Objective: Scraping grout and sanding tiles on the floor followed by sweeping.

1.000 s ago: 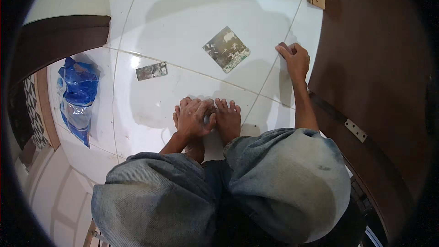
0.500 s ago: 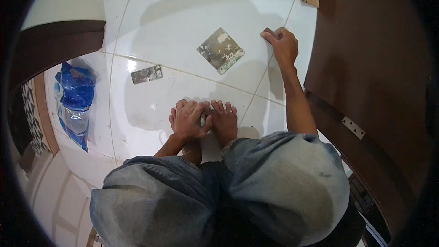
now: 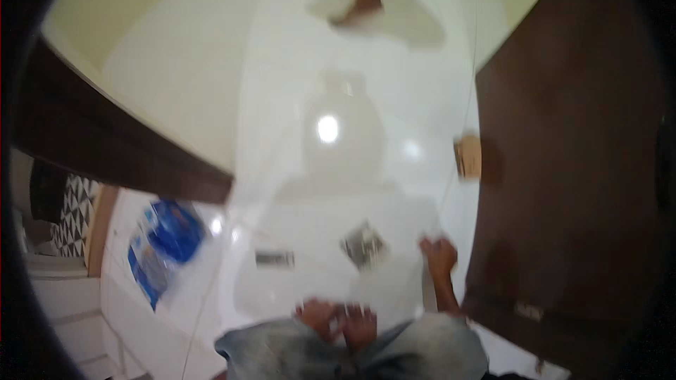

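Note:
My right hand (image 3: 441, 257) is closed near the floor at the right, its fingertips pinched on a small dark brown piece that blur nearly hides. Down by my feet, my left hand (image 3: 318, 315) lies over my left foot with its fingers stretched across the toes, though smeared; my bare right foot (image 3: 360, 325) is beside it. A stained square plate (image 3: 363, 245), turned cornerwise, lies on the white tiles left of my right hand. Farther left is a narrow grey rectangular strip (image 3: 274, 259). Neither hand touches these two.
A crumpled blue plastic bag (image 3: 176, 229) lies at the left, below a dark brown wooden panel (image 3: 127, 148). Along the right stands a large brown door-like panel (image 3: 563, 169), with a tan cardboard piece (image 3: 469, 157) against its edge. Another person's bare foot (image 3: 360, 10) is at the far end.
The view has tilted up and blurred, so the floor things sit lower and the other person's foot shows. Both hands stay about where they were relative to the plate and my feet.

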Demonstrator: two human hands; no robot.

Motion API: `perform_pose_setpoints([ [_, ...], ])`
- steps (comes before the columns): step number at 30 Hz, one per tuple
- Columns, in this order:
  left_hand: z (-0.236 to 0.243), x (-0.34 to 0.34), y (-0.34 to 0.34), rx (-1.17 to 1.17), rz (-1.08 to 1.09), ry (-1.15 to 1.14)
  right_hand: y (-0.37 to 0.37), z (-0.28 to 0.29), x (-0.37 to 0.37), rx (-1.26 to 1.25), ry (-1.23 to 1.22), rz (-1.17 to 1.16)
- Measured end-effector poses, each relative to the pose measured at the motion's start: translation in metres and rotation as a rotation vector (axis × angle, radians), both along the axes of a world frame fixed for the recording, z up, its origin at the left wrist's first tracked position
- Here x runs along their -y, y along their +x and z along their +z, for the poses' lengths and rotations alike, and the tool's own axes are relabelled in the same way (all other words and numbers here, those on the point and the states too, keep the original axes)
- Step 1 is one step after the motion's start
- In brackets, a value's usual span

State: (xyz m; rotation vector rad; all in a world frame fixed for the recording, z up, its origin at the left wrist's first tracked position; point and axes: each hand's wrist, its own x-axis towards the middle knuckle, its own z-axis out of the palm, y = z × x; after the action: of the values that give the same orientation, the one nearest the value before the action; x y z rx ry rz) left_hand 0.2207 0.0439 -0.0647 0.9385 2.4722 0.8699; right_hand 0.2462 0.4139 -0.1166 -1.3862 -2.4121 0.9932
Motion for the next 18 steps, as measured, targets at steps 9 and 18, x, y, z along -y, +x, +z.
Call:
perform_pose_setpoints([
  [9,-0.010,0.020,-0.003,0.161,-0.055,0.098,-0.010,0.002,0.022,0.127,0.024,0.012],
  [18,-0.025,0.015,-0.020,0.007,-0.092,0.167,-0.032,0.012,0.026,0.131,0.092,0.084],
])
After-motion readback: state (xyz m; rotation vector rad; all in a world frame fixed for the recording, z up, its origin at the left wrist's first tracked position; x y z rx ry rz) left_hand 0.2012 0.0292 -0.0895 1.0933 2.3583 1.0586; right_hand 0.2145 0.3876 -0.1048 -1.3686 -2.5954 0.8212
